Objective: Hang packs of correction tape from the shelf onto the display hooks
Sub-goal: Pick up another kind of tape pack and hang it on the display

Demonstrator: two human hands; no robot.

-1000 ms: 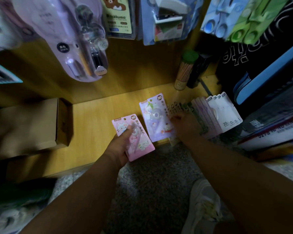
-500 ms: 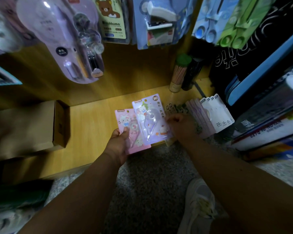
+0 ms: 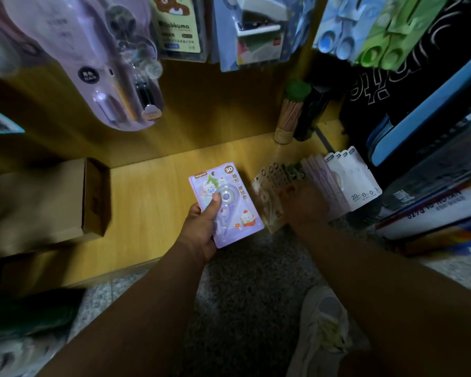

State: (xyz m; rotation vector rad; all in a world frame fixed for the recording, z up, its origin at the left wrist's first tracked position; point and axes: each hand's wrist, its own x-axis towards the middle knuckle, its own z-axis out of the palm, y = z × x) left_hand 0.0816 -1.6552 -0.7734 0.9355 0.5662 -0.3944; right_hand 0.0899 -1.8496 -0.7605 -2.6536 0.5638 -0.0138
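Note:
My left hand [image 3: 201, 229] grips a purple correction tape pack [image 3: 234, 205] above the front edge of the wooden shelf [image 3: 152, 197], thumb pressed on its face; the pink pack held earlier is hidden beneath it. My right hand [image 3: 302, 205] rests on a fanned row of correction tape packs [image 3: 318, 178] lying on the shelf's right side, fingers curled on a pale pack [image 3: 267, 197] at the row's left end. The white packs [image 3: 356, 178] marked 20 m end the row on the right.
A brown cardboard box [image 3: 44, 202] sits on the shelf's left. A green-capped tube of sticks [image 3: 291, 112] stands at the back. Hanging blister packs [image 3: 98, 63] crowd the top. Stacked books and packs [image 3: 435, 202] fill the right. My shoe [image 3: 321, 330] is on the speckled floor.
The purple pack has moved from my right hand onto the pink pack in my left hand. My right hand has returned to the row of packs on the shelf.

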